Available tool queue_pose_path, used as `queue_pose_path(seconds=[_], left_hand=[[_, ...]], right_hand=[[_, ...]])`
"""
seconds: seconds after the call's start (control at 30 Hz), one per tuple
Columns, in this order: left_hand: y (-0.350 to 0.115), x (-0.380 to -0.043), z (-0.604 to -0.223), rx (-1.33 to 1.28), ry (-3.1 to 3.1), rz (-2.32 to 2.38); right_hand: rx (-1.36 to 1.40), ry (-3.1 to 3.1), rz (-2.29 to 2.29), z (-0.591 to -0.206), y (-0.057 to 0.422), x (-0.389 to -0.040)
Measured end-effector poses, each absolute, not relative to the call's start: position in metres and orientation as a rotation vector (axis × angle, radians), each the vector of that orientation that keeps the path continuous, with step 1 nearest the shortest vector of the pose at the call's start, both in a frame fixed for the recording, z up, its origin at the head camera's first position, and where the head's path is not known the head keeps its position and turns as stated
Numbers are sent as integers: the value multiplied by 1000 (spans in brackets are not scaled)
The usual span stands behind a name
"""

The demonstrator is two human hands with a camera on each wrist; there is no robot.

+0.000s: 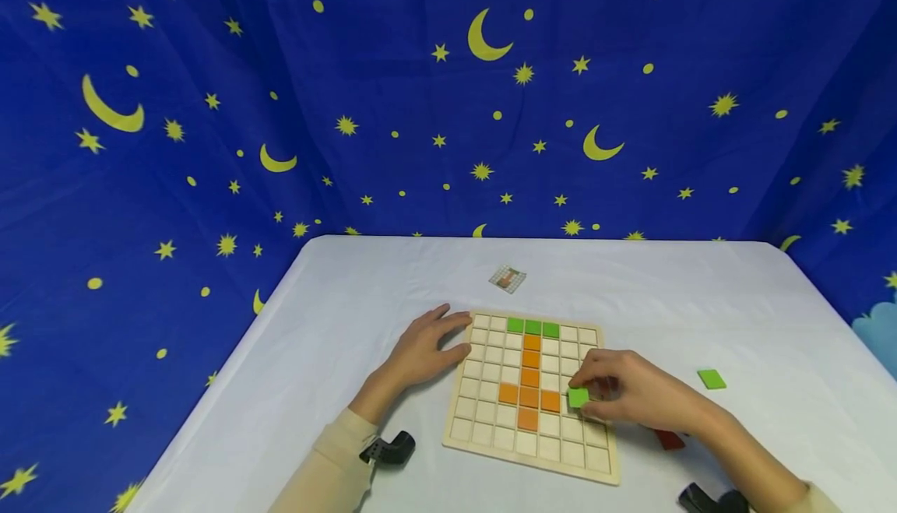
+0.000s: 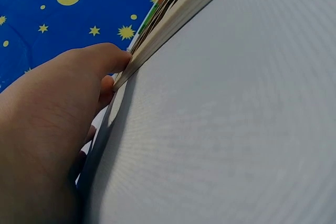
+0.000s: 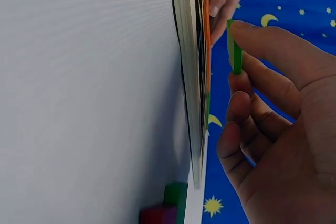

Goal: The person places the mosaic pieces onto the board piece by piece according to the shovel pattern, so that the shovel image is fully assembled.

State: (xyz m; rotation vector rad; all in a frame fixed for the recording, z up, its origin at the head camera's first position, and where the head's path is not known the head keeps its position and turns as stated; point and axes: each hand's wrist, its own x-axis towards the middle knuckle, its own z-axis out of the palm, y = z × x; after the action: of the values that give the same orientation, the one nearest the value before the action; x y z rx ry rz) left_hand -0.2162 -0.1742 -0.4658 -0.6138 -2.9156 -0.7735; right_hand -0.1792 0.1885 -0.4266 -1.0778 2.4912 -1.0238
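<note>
Over the right side of the gridded board [image 1: 506, 416], the right hand [image 1: 627, 388] pinches a green tile [image 1: 578, 398], best lowered level and square to one cell; farther off, the left hand [image 1: 423, 349], fingers apart, touches the left edge and should brace it.

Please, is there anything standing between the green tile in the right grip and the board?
Nothing visible does. The right grip pinches the green tile above the board, and the right wrist view shows a gap between them. The left grip touches the board's left edge, away from the tile.
</note>
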Motion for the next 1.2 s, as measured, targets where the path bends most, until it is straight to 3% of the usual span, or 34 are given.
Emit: queue_pose_path(seconds=[1.2], left_hand=[[-175,-218,-468,-625,-2909,-761]], right_hand=[[-1305,2415,-934,-429,115,-180]])
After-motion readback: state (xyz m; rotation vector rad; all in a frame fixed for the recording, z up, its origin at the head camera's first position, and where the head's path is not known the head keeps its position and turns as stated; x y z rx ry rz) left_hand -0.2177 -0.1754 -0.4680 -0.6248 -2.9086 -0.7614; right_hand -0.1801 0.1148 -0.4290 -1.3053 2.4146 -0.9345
